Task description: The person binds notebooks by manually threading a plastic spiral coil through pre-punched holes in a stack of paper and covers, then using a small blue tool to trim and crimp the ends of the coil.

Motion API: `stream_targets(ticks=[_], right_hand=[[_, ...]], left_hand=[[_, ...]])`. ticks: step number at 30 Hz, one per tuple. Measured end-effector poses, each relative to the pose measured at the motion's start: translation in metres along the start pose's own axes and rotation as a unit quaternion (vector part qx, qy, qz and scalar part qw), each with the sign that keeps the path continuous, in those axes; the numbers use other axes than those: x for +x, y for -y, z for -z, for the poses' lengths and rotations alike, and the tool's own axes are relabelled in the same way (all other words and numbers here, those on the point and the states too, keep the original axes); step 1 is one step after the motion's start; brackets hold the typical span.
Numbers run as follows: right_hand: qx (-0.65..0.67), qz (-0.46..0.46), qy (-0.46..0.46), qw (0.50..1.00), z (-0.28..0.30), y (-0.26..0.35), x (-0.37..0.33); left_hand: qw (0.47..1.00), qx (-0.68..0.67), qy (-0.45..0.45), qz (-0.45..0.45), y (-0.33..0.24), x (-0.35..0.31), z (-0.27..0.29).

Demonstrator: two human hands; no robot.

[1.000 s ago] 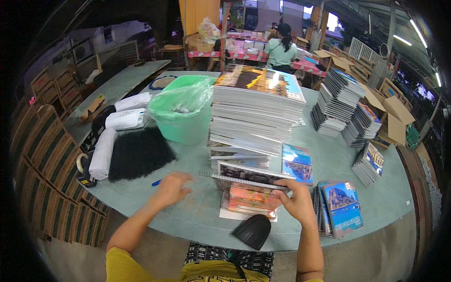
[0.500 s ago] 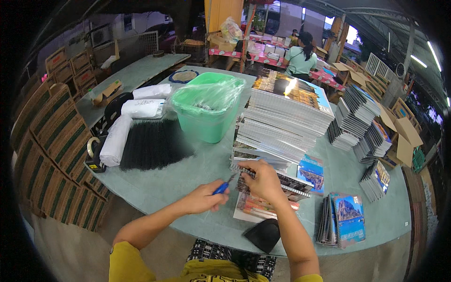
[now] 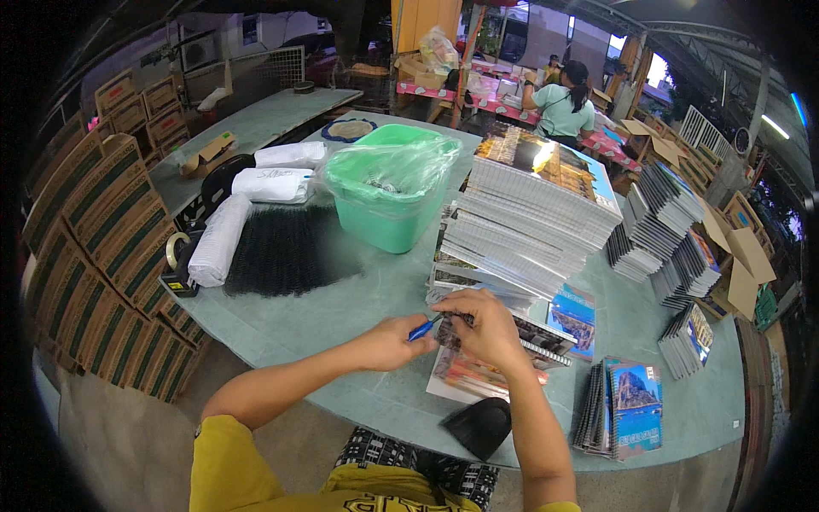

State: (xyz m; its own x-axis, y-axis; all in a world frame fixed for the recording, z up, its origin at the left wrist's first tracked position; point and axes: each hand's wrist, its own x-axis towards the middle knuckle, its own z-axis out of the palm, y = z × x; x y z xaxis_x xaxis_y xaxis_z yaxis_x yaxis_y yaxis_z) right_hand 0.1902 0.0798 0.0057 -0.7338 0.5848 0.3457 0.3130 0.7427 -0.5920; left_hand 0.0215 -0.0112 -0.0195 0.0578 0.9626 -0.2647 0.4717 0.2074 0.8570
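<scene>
My left hand (image 3: pixel 388 344) is closed around a small blue-handled tool (image 3: pixel 421 330) with a slim metal tip, which points at the left end of a wire-bound booklet (image 3: pixel 548 343). Pinched fingers of my right hand (image 3: pixel 486 331) grip that same end of the booklet, hiding the exact spot where the tool meets it. Under my wrists lies an orange-and-white printed sheet or cover (image 3: pixel 456 377). Just beyond my hands rises a tall, leaning stack of wire-bound booklets (image 3: pixel 529 218). A blue-covered booklet (image 3: pixel 573 317) lies flat to the right of the held one.
A green bin (image 3: pixel 384 205) lined with clear plastic stands left of the stack, beside white rolls (image 3: pixel 223 239) and black bristles (image 3: pixel 286 252). Nearer me sits a black wedge-shaped object (image 3: pixel 479 428). More booklets (image 3: pixel 636 405) stand at the right. Cartons (image 3: pixel 111 226) line the left; a person (image 3: pixel 563 107) works behind.
My left hand has moved up and right, bringing the blue-handled tool's tip to the booklet's wire edge beside my right fingers. The whole view has shifted slightly.
</scene>
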Motion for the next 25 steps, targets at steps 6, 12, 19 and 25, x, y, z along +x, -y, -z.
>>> stream_targets(ticks=[6, 12, 19, 25], right_hand=[[-0.042, 0.024, -0.042, 0.998, -0.006, 0.0, -0.003], [-0.033, 0.03, -0.035, 0.998, -0.006, 0.001, -0.003], [-0.051, 0.048, -0.018, 0.997, -0.005, 0.003, -0.004], [-0.02, -0.071, -0.042, 0.996, -0.006, 0.009, -0.005]], left_hand=[[0.992, 0.125, -0.005, -0.01, 0.002, 0.001, 0.005], [0.983, -0.142, 0.093, 0.076, 0.005, 0.0, 0.006], [0.999, -0.018, 0.044, 0.006, -0.006, 0.0, 0.009], [0.975, 0.195, -0.093, -0.06, 0.005, 0.003, 0.002]])
